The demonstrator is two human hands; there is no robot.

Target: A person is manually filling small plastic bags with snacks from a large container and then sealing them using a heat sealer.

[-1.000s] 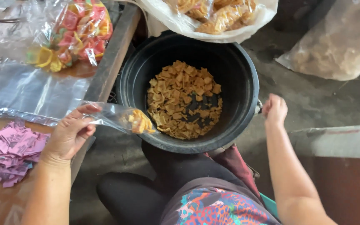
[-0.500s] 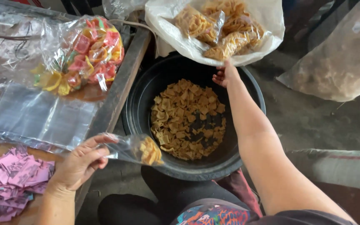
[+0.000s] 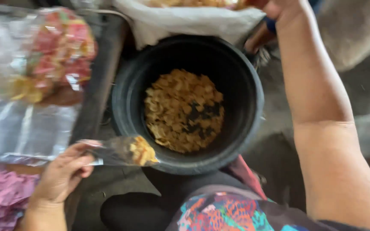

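Note:
My left hand [image 3: 63, 175] grips a small clear plastic bag [image 3: 123, 151] with a few yellow crisps in its far end, held level beside the rim of a black tub [image 3: 129, 92]. The tub sits between my knees and holds a layer of yellow-brown crisps [image 3: 184, 110]. My right arm stretches up past the tub's right side. My right hand [image 3: 279, 9] is at the top edge of the frame, over a white sack [image 3: 189, 23] of crisps; its fingers are cut off by the frame.
On the table at left lie a stack of clear plastic bags [image 3: 20, 132], a filled bag of red and yellow snacks [image 3: 58, 53] and a pile of pink paper slips [image 3: 3, 196]. A large pale sack [image 3: 356, 30] stands at right on the concrete floor.
My right hand has gone from the tub's right rim up across the tub to the white sack at the top. The left hand keeps holding the small bag.

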